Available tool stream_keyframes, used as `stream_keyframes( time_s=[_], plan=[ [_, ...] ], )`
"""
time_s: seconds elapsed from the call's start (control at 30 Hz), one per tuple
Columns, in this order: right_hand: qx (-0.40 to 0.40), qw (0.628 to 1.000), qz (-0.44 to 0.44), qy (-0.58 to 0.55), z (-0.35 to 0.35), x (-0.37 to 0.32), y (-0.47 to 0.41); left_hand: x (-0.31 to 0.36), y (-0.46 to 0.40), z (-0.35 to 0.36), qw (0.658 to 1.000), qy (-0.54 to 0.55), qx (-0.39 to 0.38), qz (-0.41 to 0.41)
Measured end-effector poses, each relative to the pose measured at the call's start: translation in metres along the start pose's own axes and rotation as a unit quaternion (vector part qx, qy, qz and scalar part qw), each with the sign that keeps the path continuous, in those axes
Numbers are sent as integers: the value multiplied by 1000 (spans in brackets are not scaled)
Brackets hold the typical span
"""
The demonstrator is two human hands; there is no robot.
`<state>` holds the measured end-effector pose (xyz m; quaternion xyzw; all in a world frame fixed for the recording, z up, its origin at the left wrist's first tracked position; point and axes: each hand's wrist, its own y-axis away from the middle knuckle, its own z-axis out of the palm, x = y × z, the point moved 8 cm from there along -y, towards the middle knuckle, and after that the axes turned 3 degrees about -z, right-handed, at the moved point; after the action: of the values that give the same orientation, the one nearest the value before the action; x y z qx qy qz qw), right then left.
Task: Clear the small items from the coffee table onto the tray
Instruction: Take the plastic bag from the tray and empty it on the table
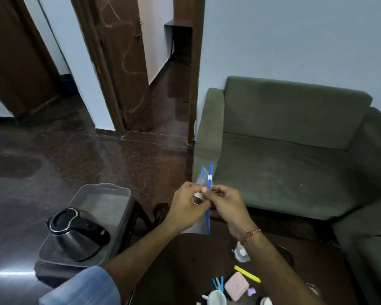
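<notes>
Both hands raised above the table's far edge, meeting at a clear zip bag with a blue seal strip [208, 208]; left hand [186, 206] pinches the bag near its top, thumb forward, fingers curled; right hand [225, 206] pinches the strip from the other side, wrist cocked down, a red thread at the wrist; forearms converge from the near edge, blue sleeve on the left. Bag hangs upright between the hands, white slider [210, 177] above the fingers; contents cannot be made out.

Tray [119, 194] sits left of the hands on a low stand, with a kettle [75, 234] in its near half; far half bare. Coffee table [185, 260] below: near right lie a yellow marker [247, 274], a pink case [236, 286], a white cup [217, 298], blue pens [218, 283] and a small white thing [241, 253].

Risks, as judged: a thin, slick bag held only by fingertips could slip and fall among the table items; if the seal is open, tilting it toward the tray could spill whatever is inside; the kettle crowds the tray, so a careless placement could knock it.
</notes>
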<state>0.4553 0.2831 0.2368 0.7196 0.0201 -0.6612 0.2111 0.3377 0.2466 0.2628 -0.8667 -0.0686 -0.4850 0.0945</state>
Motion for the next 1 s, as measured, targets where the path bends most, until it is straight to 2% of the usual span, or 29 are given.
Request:
stream_keyframes(
  time_s=[0.13, 0.2, 0.3, 0.43, 0.53, 0.63, 0.77, 0.8, 0.87, 0.93, 1.0],
  plan=[
    [32, 999, 18, -2, -82, 13, 16, 34, 10, 64, 999, 7, -31, -1],
    [25, 1000, 18, -4, -109, 15, 23, 51, 13, 83, 1000, 1, -7, 11],
    [30, 999, 10, 12, -141, 13, 33, 63, 13, 101, 999, 30, 30, -23],
    [121, 992, -5, 47, -188, 9, 45, 70, 7, 109, 996, 19, 74, -45],
    [199, 970, -54, 127, -213, -2, 59, 78, 5, 115, 997, 4, 76, -33],
    [239, 943, -90, 214, -214, -12, 74, 84, 5, 120, 997, 12, 76, -15],
    [276, 904, -65, 322, -211, -22, 89, 81, 5, 113, 996, 26, 81, -35],
    [289, 893, -94, 332, -208, -27, 96, 80, 5, 112, 996, 25, 72, -40],
    [312, 873, -216, 306, -187, -45, 120, 80, 7, 116, 997, 45, 39, -51],
    [287, 889, -256, 250, -162, -42, 130, 80, 11, 121, 996, 64, 3, -56],
    [229, 935, -176, 207, -145, -26, 120, 81, 18, 124, 997, 54, -25, -40]
  ],
)
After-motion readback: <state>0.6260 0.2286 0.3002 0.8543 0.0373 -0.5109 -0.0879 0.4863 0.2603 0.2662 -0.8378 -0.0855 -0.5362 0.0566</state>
